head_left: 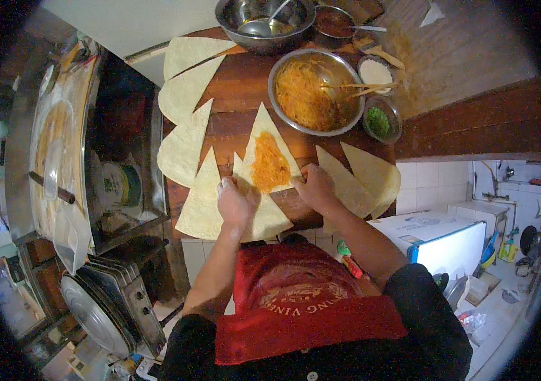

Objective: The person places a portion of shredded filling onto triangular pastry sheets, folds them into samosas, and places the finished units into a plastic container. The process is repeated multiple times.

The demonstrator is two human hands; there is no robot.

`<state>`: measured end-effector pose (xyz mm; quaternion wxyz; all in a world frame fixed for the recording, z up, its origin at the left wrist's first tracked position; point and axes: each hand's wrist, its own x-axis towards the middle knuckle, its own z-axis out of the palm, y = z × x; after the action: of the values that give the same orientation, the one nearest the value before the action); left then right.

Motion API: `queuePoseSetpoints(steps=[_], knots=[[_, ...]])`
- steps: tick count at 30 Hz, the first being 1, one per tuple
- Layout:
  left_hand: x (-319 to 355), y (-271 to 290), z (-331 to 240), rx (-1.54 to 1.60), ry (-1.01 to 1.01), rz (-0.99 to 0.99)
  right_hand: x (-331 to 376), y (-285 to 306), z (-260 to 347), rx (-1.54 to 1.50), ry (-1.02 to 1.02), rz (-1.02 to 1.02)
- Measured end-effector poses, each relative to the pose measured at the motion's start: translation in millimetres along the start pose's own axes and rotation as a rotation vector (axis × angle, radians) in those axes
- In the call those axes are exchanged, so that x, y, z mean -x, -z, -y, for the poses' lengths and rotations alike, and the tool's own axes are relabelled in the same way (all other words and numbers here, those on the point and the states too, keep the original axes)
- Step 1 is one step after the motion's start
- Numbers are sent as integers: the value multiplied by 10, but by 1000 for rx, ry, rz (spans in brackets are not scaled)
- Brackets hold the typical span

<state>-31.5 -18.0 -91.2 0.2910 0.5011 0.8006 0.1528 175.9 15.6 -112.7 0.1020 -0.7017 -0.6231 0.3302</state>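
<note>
A pale dough triangle (261, 122) lies on the wooden table, its point facing away from me. Orange shredded filling (269, 163) is spread over its middle. My left hand (237, 200) is closed at the triangle's near left edge, fingers pinched on the dough. At the near right corner, my right hand (314, 185) pinches the same piece. The pinched dough is mostly hidden by the fingers. Beneath and beside my left hand lie more bare dough wedges (199, 204). Others (375, 184) rest to the right of my right hand.
Beyond the dough stands a steel bowl of orange filling (305, 95) with chopsticks (362, 87) across its rim. Around it are a bowl with a ladle (264, 39), a dark red sauce bowl (334, 24), a white-grained bowl (375, 73) and chopped greens (378, 120). Dough wedges (185, 143) line the left edge.
</note>
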Motion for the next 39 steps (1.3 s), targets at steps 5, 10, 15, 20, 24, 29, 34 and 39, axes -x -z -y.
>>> queuePoseSetpoints(steps=[5,10,15,20,24,29,34,39], knots=[[-50,47,-142,25,-54,54,-64,-62,-79,-86,-112,89],[117,-200,-150,-112,-557,-110,131,2,71,-125,209,-86],[136,-332,17,13,-661,-136,160,-149,179,-112,700,-418],[81,-311,164,315,-442,-110,176,-264,200,87,684,-315],[117,-270,158,513,-217,-85,201,-193,129,35,622,-306],[166,-147,221,482,-120,-87,24,579,295,-177,470,-273],[160,-49,185,311,-170,-86,-938,1135,310,334,463,-268],[163,-101,91,-35,-328,-191,-1317,1147,312,548,309,58]])
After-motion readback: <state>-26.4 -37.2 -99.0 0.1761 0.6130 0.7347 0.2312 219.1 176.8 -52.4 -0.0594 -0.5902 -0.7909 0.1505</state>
